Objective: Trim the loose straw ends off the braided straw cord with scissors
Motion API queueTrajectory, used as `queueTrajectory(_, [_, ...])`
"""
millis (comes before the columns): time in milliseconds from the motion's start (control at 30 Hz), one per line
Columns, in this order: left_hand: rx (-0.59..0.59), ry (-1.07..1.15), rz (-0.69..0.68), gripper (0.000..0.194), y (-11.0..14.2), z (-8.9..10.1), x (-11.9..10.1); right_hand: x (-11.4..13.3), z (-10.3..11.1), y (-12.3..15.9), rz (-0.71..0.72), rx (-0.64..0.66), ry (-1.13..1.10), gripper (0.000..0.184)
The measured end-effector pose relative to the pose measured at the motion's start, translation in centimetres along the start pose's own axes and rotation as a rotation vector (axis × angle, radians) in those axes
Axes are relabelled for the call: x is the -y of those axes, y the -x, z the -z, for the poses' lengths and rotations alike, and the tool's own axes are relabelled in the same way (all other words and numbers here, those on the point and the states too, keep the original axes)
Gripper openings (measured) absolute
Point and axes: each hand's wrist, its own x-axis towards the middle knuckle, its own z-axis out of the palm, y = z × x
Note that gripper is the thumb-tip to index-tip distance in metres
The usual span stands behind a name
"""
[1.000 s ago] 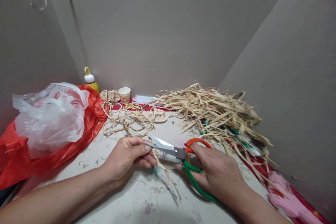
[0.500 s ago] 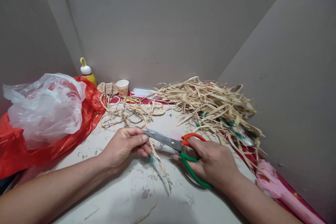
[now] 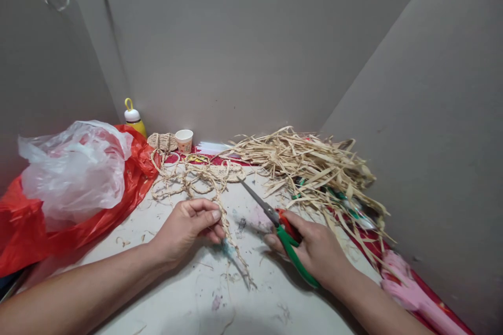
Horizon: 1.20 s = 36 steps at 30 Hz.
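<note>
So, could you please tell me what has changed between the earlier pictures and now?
The right hand has swung the scissors away from the left hand, tips moving rightward and forward; the blades, open at first, now look closed. Nothing was visibly let go. The left hand still pinches the braided cord; the straw pile and paper cup stayed put.

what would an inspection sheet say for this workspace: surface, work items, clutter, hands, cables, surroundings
Surface: pale table, with stains and fibre scraps
Work items: braided strand; scissors, apparently closed
Clutter: straw pile at right; white plastic bag over red bag at left
Left hand: pinches the braided strand
Right hand: grips the scissors
Cables: none certain; dark line at upper left unclear
Surroundings: grey walls; yellow bottle and paper cup at the back
</note>
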Motion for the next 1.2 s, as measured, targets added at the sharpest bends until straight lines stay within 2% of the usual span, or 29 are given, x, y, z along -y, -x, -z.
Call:
queueTrajectory(167, [0.016,-0.02,-0.042,0.024,0.2,-0.3,-0.1,0.6,0.4,-0.1,0.057,0.103,0.046,0.03])
queueTrajectory(400, [0.081,0.057,-0.063,0.026,0.6,-0.7,-0.4,0.8,0.3,-0.2,0.085,0.131,0.059,0.032])
queueTrajectory(833, [0.27,0.209,0.052,0.018,0.5,-0.8,-0.1,1.8,0.4,-0.2,0.091,0.099,0.099,0.027])
queueTrajectory(1200, [0.311,0.305,0.139,0.007,0.4,-0.5,-0.2,1.1,-0.2,0.1,0.115,0.068,0.131,0.025])
